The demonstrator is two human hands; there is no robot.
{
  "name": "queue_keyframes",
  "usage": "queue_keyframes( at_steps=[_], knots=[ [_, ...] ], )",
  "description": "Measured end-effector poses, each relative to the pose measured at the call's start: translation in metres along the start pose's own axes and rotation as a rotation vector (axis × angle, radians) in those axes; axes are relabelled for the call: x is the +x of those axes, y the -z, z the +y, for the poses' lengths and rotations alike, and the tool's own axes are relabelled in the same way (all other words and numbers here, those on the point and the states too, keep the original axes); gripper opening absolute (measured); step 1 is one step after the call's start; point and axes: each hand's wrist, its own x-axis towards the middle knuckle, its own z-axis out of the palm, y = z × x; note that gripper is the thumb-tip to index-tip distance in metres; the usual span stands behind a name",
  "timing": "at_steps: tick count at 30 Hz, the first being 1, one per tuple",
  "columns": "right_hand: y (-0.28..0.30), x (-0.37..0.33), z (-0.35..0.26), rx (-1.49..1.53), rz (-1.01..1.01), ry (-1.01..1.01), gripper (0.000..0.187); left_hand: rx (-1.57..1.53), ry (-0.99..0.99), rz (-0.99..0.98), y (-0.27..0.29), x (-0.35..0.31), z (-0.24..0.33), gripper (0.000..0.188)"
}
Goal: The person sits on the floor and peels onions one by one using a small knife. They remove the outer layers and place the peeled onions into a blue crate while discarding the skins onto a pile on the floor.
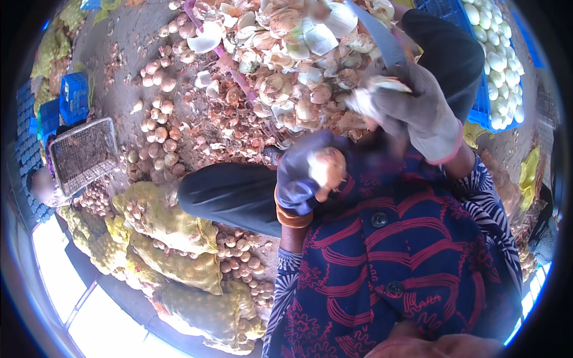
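Note:
My left hand (295,179), in a dark blue-purple glove, is closed around an onion (327,168) whose pale, partly peeled side faces up. In my right hand (422,113), under a grey-and-white glove, is a knife (382,34) with a broad blade pointing up and away. Its handle is hidden by the fingers. A whitish, blurred piece (376,98) lies against the fingers of that hand; I cannot tell whether it is peel or onion. Just beyond both hands rises a heap of onion skins (298,71).
Unpeeled onions (160,134) lie scattered on the ground at left. Full yellow mesh sacks (179,262) stand lower left, near a wire-like crate (86,156). At upper right, a blue crate (480,113) holds peeled white onions (498,59). A person (45,185) is at the far left.

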Motion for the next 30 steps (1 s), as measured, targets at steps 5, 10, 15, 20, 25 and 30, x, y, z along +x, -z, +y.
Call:
queue_keyframes(
  at_steps=[5,10,15,20,25,30],
  knots=[
    [-0.009,0.029,0.004,-1.023,0.047,0.093,0.073,-0.174,-0.115,0.211,0.003,0.004,-0.011,0.073],
    [-0.054,0.005,-0.001,-1.092,-0.054,0.14,0.065,0.812,-0.125,0.406,-0.008,0.006,-0.007,0.045],
    [-0.058,0.003,0.025,-1.1,-0.067,0.141,0.042,1.401,-0.255,0.236,-0.016,0.004,0.0,0.039],
    [-0.053,0.006,0.026,-1.147,-0.095,0.165,0.016,1.405,-0.16,0.313,-0.028,0.006,0.002,0.025],
    [-0.044,0.01,0.022,-1.145,-0.109,0.233,0.01,1.124,-0.155,0.31,-0.005,0.003,-0.017,0.032],
    [-0.032,0.016,0.027,-0.761,-0.101,0.004,0.018,0.958,-0.066,0.333,-0.015,0.01,-0.014,0.043]
  ],
)
